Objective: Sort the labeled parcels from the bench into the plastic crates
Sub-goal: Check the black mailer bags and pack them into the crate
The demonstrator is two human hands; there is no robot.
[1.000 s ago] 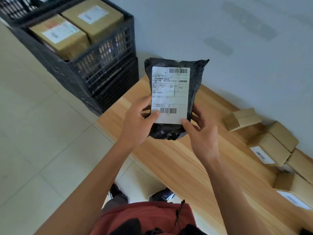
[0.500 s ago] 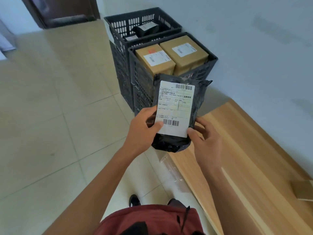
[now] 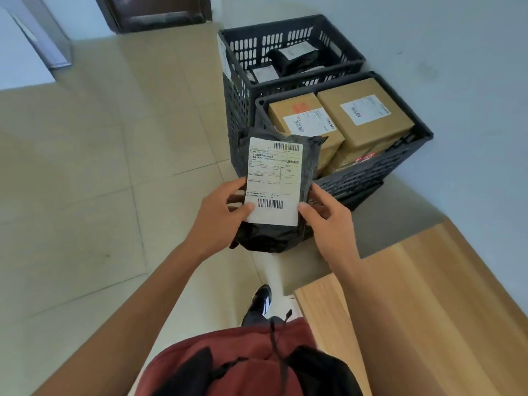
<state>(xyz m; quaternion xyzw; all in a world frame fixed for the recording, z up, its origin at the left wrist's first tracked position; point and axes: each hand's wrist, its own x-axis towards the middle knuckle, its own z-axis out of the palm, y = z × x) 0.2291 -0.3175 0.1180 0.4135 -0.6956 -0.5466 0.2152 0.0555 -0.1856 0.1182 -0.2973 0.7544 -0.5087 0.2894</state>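
I hold a black plastic mailer bag (image 3: 271,238) with a white shipping label facing me, upright in front of my chest. My left hand (image 3: 220,221) grips its left edge, thumb on the label. On the right edge, my right hand (image 3: 328,224) pinches the bag with thumb on the label's corner. Just beyond the bag stand two black plastic crates. The near crate (image 3: 371,175) holds brown cardboard boxes (image 3: 363,115) with labels. Inside the far crate (image 3: 285,27) lie black mailer bags (image 3: 297,60).
The wooden bench (image 3: 428,310) end is at the lower right, beside a grey-white wall. Beige tiled floor (image 3: 85,181) spreads to the left. A dark door (image 3: 154,12) is at the top. My shoe (image 3: 258,305) is on the floor below the bag.
My view has swung left from the bench toward the crates, which now sit closer and more central. Both hands still hold the black bag; the bench parcels have left the view.
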